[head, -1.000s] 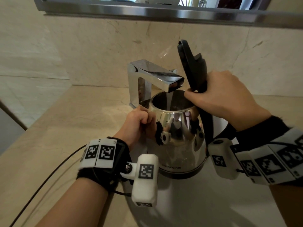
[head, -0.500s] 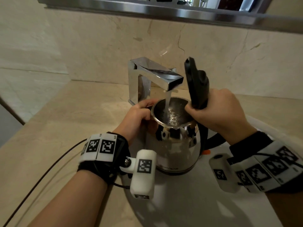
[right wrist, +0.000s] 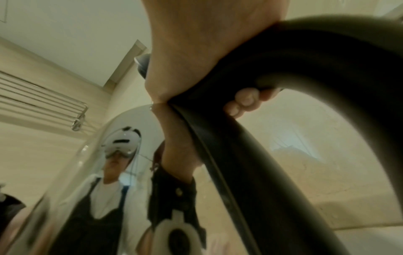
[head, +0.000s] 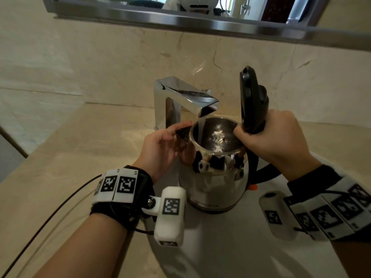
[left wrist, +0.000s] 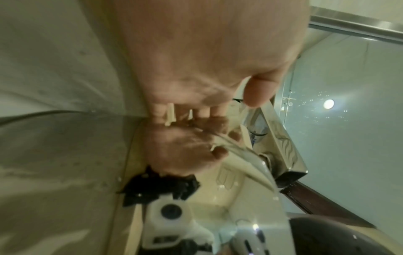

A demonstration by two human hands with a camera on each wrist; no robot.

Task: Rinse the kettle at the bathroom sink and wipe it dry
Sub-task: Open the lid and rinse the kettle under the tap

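Note:
A shiny steel kettle point(head: 214, 183) stands upright under the chrome faucet point(head: 180, 97), over the white sink basin point(head: 241, 247). Its black lid point(head: 251, 97) stands open. Water churns in its bottom point(head: 216, 139). My right hand point(head: 267, 137) grips the top of the black handle point(right wrist: 283, 138), and its fingertips point(right wrist: 244, 101) curl under it. My left hand point(head: 166, 143) rests with relaxed fingers against the spout and the kettle's left side. The left wrist view shows my left hand point(left wrist: 196, 77) mirrored in the kettle wall point(left wrist: 218, 207).
Beige marble countertop point(head: 60, 157) spreads to the left, with a marble wall behind. A steel mirror frame point(head: 180, 19) runs overhead. A black cable point(head: 50, 217) trails from my left wrist. A towel rack point(right wrist: 43, 103) shows in the right wrist view.
Water began falling into the kettle and the kettle sank a little below the faucet. My left hand's fingers loosened from a curl at the spout to a relaxed touch. My right hand kept its grip.

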